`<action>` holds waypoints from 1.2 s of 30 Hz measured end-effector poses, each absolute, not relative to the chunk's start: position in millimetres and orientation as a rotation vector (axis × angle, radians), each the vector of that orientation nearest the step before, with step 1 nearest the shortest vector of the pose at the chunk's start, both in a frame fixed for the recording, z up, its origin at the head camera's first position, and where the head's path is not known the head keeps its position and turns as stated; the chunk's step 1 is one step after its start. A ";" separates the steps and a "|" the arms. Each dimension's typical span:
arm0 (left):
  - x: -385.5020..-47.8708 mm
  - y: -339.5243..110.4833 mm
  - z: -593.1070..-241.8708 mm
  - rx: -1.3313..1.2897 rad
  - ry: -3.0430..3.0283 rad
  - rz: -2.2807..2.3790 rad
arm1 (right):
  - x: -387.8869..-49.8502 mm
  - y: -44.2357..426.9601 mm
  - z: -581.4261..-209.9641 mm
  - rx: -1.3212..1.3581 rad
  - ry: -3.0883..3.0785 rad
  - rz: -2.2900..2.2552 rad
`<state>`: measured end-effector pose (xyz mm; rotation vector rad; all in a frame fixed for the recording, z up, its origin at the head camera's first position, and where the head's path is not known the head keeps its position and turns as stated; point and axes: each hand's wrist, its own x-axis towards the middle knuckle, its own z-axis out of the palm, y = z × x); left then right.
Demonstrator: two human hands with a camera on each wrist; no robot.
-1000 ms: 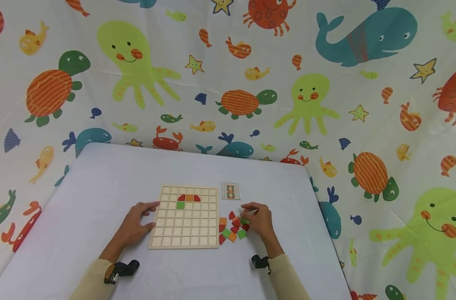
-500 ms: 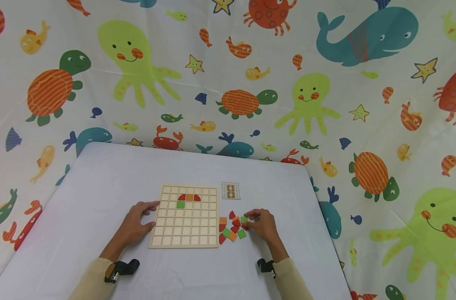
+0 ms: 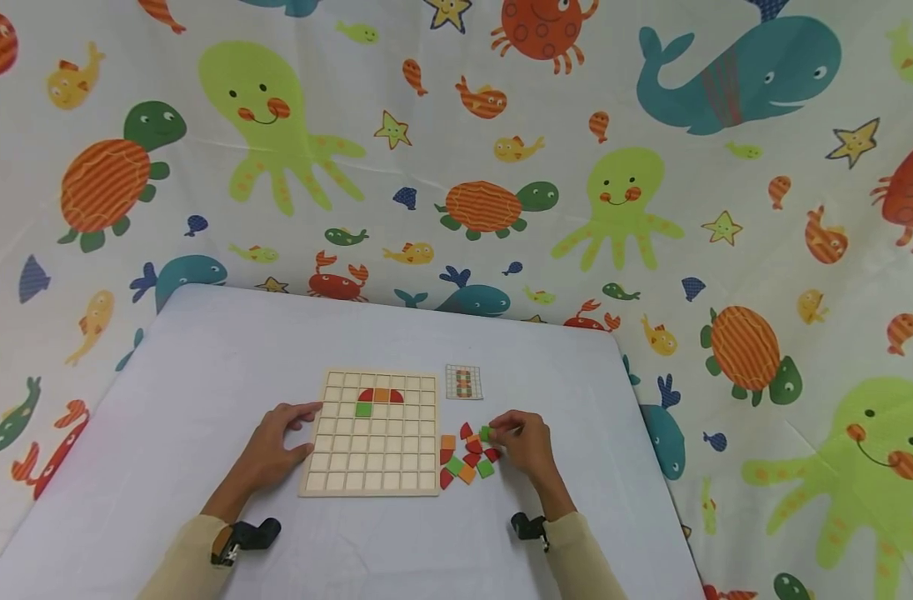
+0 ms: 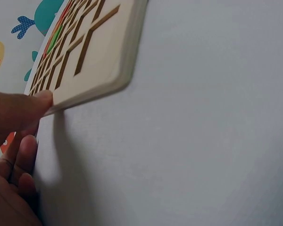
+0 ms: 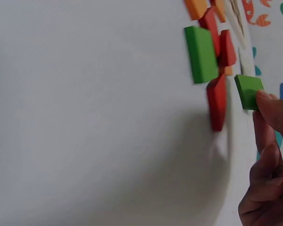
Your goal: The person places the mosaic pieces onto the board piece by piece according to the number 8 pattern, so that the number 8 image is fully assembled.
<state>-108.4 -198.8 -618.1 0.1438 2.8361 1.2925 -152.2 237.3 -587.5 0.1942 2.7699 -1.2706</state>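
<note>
The left hand [image 3: 272, 448] touches the left edge of the wooden grid board [image 3: 377, 482] with thumb and forefinger. In the left wrist view, a fingertip of this hand [image 4: 16, 136] rests against the rim of the board [image 4: 108, 52]. Set in the board's upper part are an orange square [image 3: 381, 395] between two red curved pieces, and a green square [image 3: 363, 409] below. Right of the board, the right hand [image 3: 530, 450] pinches a green square [image 3: 486, 433]. The right wrist view shows this square [image 5: 247, 92] raised at the fingertips of the hand [image 5: 269, 174].
Several loose red, orange and green pieces lie between the board and the right hand, among them a green square [image 3: 486, 468] and an orange one [image 3: 447, 442]. A small pattern card [image 3: 464, 382] lies behind them. Patterned cloth [image 3: 426, 167] hangs behind the white table [image 3: 351, 550].
The right hand first drew back slightly to the right, then moved up a little. The green square shifted up and left and is now pinched. The left hand has stayed at the board's edge.
</note>
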 end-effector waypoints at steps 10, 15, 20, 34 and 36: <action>-109.0 -197.1 -616.4 0.136 2.829 1.283 | -166.9 195.9 -572.9 0.130 2.686 -1.473; -109.3 -197.4 -617.0 0.137 2.829 1.283 | -173.5 169.6 -568.6 0.016 2.678 -1.518; -108.8 -198.9 -617.3 0.143 2.829 1.287 | -178.7 144.7 -569.2 -0.077 2.686 -1.504; -108.8 -198.5 -618.0 0.151 2.848 1.278 | -188.7 93.1 -587.6 -0.085 2.679 -1.444; -108.9 -198.4 -617.9 0.150 2.850 1.280 | -190.7 89.1 -589.7 -0.055 2.711 -1.408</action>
